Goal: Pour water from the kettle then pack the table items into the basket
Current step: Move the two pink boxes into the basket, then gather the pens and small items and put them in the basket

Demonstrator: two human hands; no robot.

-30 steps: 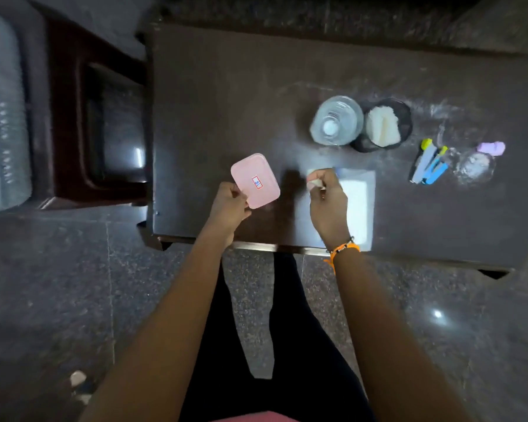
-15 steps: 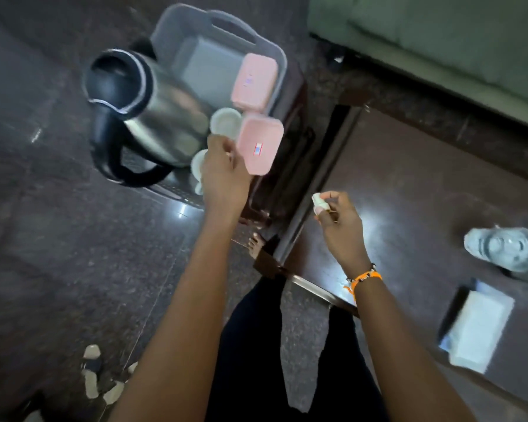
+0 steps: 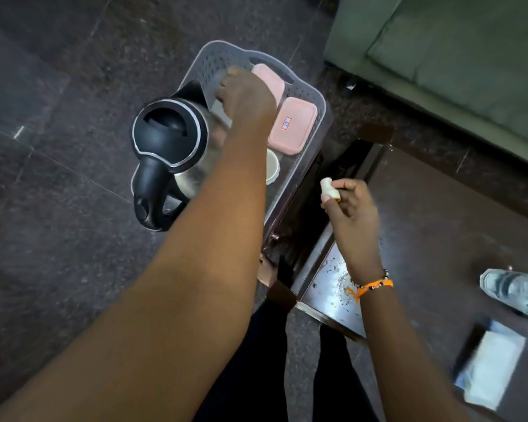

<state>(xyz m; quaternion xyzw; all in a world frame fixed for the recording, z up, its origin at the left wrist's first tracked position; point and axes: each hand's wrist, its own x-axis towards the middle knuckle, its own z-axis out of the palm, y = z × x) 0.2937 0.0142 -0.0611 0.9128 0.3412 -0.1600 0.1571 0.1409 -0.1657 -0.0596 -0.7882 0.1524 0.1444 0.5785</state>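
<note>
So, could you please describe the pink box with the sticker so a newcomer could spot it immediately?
Find the grey perforated plastic basket beside the steel kettle with a black lid. Two pink rounded lidded boxes lie inside it, and the one wanted is nearer the white cup. Only it carries a small red-and-blue sticker.

Both forearms are bare, with no sleeves in sight. The right wrist wears an orange thread bracelet [image 3: 374, 285] with loose frayed ends, and just beside it a thin string of small dark and pale beads. Below the bracelet, the legs are in black trousers [image 3: 256, 360].
</note>
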